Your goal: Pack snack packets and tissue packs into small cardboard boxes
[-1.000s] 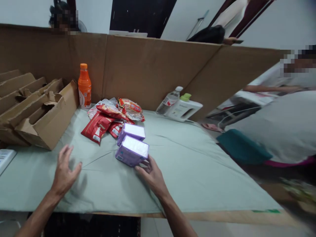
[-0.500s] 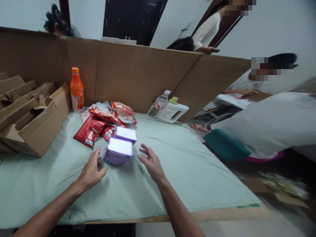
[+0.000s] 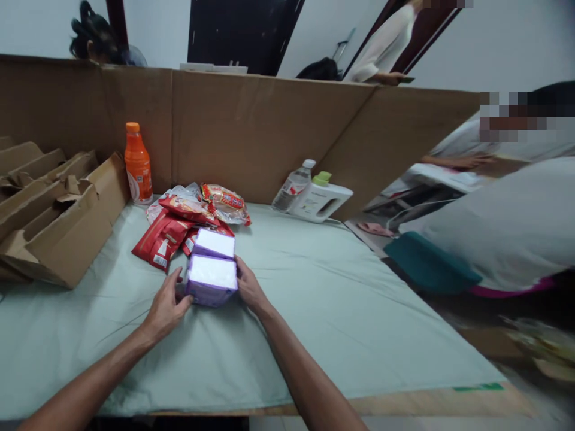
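Note:
Two purple-wrapped tissue packs with white tops stand one behind the other on the cloth: the near tissue pack [image 3: 212,280] and the rear tissue pack [image 3: 214,243]. My right hand [image 3: 249,288] lies against their right side, its fingers stretched out and partly hidden behind the near pack. On the other side is my left hand [image 3: 168,308], open, fingers and thumb apart, with the thumb tip at the near pack's left edge. Just behind the packs lie several red snack bags [image 3: 164,236] and a clear-and-red food package [image 3: 227,203].
A divided cardboard box [image 3: 74,239] stands at left, beside an orange bottle [image 3: 138,167]. A clear water bottle [image 3: 293,188] and a white jug with a green cap [image 3: 321,200] lean at the back. A cardboard wall [image 3: 260,137] borders the table; people are beyond it.
My right hand has moved left from open space to the packs' side. The rear pack has shifted left, more in line with the near one. My left hand stays close by.

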Demonstrator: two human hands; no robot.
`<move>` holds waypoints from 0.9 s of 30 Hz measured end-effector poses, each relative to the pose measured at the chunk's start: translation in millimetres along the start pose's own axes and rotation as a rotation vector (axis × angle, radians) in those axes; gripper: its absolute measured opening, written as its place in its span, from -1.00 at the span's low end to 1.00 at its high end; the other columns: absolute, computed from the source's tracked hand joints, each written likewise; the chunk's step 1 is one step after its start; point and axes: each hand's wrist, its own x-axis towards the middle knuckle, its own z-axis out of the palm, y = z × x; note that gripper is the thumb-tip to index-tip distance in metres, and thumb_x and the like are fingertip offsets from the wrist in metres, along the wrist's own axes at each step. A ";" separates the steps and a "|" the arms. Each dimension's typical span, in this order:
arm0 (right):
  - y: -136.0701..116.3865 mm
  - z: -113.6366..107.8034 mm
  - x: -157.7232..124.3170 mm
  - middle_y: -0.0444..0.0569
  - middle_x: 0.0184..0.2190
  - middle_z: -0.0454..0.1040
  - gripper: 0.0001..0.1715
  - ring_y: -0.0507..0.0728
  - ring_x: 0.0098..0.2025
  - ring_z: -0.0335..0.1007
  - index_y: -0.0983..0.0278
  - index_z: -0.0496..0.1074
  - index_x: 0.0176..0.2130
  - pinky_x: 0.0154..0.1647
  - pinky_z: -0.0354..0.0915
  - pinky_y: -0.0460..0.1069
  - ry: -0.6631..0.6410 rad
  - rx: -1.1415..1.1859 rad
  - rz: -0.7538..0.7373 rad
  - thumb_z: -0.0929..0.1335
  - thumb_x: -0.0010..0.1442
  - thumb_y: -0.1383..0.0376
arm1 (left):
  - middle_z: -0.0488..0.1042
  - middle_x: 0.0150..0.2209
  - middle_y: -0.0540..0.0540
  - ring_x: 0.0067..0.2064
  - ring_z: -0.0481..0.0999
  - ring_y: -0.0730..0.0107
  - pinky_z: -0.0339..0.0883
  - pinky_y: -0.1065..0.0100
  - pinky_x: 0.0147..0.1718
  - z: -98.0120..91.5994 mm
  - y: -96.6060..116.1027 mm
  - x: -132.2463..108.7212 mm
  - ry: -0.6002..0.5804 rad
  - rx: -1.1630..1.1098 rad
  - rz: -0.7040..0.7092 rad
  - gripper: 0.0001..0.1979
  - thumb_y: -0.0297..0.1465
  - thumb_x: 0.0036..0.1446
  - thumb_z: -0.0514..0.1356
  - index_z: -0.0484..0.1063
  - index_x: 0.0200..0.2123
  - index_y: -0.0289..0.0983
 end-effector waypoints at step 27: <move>-11.4 151.5 -170.4 0.06 -0.08 0.70 -0.73 0.24 -0.02 0.66 0.11 0.66 -0.04 0.04 0.57 0.08 -0.369 -0.237 -0.353 0.39 0.32 0.23 | 0.56 0.00 -0.21 -0.02 0.60 0.09 0.54 0.07 0.01 -182.8 2.1 -111.7 0.623 0.030 0.028 -0.67 -0.25 0.20 0.23 0.56 -0.03 -0.26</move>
